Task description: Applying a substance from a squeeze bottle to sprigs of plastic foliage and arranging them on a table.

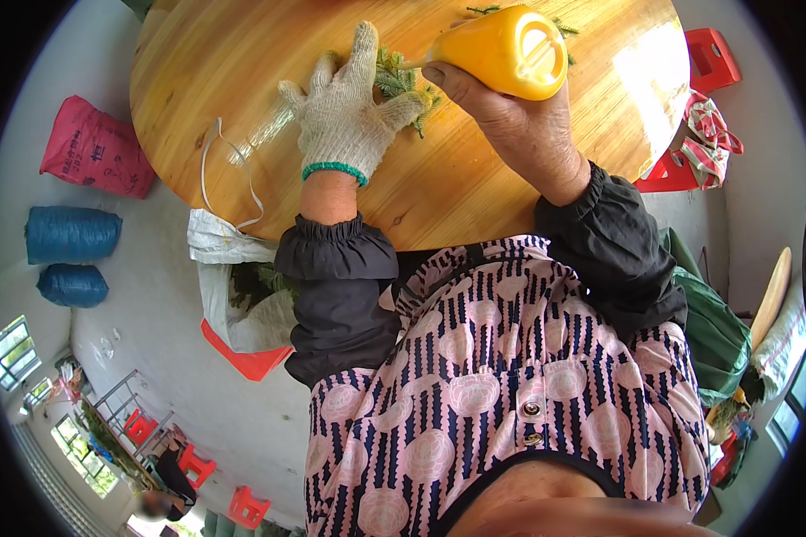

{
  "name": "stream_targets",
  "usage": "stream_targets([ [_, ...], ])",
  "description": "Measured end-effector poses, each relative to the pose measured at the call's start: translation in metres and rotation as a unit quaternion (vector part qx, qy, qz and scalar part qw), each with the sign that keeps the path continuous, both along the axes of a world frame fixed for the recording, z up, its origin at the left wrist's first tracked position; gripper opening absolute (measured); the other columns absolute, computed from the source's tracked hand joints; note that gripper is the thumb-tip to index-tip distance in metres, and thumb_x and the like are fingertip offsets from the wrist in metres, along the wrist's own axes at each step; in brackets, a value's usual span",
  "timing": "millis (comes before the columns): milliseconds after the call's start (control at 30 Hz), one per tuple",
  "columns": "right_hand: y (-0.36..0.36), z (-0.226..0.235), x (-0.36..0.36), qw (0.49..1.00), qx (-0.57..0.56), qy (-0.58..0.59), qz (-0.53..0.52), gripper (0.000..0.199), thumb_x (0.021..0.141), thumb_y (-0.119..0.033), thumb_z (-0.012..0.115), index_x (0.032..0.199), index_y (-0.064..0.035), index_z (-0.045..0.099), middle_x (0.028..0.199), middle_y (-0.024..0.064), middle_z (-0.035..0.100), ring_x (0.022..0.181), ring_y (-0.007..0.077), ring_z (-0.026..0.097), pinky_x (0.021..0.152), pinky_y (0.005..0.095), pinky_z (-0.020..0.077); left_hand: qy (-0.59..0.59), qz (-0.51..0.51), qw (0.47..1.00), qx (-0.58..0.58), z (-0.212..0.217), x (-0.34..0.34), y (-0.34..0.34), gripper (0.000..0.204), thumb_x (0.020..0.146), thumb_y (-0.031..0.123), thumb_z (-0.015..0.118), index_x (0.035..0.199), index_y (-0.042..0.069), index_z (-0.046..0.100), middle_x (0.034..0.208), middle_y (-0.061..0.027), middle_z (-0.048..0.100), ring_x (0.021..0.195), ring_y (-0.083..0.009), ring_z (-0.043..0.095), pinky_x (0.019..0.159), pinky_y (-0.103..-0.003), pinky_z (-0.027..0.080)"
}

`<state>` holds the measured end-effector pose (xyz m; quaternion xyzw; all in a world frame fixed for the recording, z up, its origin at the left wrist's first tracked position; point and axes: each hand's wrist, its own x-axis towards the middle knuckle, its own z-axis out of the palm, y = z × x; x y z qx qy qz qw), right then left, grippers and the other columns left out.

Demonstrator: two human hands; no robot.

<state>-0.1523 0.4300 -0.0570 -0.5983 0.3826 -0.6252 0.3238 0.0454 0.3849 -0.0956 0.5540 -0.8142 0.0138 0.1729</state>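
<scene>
A: Straight to the hands! The left hand, in a whitish knitted glove, lay palm down with fingers splayed wide, thumb across a green sprig!

B: Was it gripping?

A: Couldn't tell! The sprig sat between thumb and forefinger, on the round wooden table.

B: And the right hand, bare, was wrapped around a yellow bottle, base toward us, nozzle aimed left at the sprig!

A: Touching it?

B: Too close to call! More greenery peeked out behind the bottle.

A: Farther out, a thin white loop lay left of the glove, and a white sack at the table's near edge showed dark foliage inside.

B: Out wide left, a pinkish-red bag and two blue bundles; over on the right, a red stool beside the table!
</scene>
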Motion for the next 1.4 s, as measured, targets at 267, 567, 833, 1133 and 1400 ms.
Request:
stream_targets([
  [267,0.013,0.028,0.002,0.992,0.088,0.093,-0.020,0.020,0.087,-0.011,0.082,0.106,-0.0075,0.076,0.102,0.0054,0.075,0.092,0.0183,0.072,0.083,0.0308,0.0589,0.009,-0.022,0.999,-0.027,-0.003,0.001,-0.001,0.095,0.082,0.064,0.072,0.160,0.020,0.038,0.129,-0.0086,0.067,0.129,-0.0282,0.054,0.107,-0.064,0.024],
  [567,0.021,0.027,-0.014,0.895,-0.144,0.415,-0.085,0.015,0.088,-0.010,0.081,0.102,-0.0055,0.077,0.100,0.0063,0.076,0.090,0.0197,0.073,0.082,0.0299,0.0588,0.010,-0.027,1.000,0.005,-0.002,-0.002,-0.003,0.092,0.085,0.068,0.067,0.160,0.022,0.039,0.136,-0.0117,0.066,0.140,-0.0309,0.048,0.113,-0.074,0.019],
  [833,0.026,0.018,-0.010,0.980,0.046,0.185,-0.053,0.020,0.087,-0.012,0.082,0.106,-0.0095,0.077,0.106,0.0057,0.074,0.093,0.0211,0.072,0.082,0.0305,0.0588,-0.025,-0.054,0.998,-0.017,-0.007,0.004,-0.001,0.067,0.101,0.055,0.052,0.160,0.027,0.037,0.154,-0.0010,0.053,0.144,-0.0347,0.042,0.115,-0.076,0.016],
  [1133,0.035,0.019,-0.010,0.857,-0.152,0.473,-0.137,0.027,0.082,-0.015,0.084,0.109,-0.0143,0.078,0.107,0.0074,0.073,0.094,0.0246,0.071,0.083,0.0322,0.0592,-0.055,-0.047,0.997,-0.025,-0.004,0.008,0.003,0.056,0.105,0.045,0.046,0.158,0.030,0.040,0.158,-0.0013,0.049,0.146,-0.0353,0.041,0.116,-0.076,0.018],
  [1400,0.035,0.006,-0.018,0.864,-0.140,0.457,-0.159,0.026,0.082,-0.015,0.083,0.108,-0.0143,0.078,0.108,0.0068,0.074,0.095,0.0236,0.071,0.083,0.0328,0.0588,-0.058,-0.076,0.995,-0.036,-0.010,0.004,-0.002,0.058,0.101,0.038,0.051,0.157,0.028,0.042,0.156,-0.0033,0.051,0.144,-0.0362,0.043,0.114,-0.076,0.022],
])
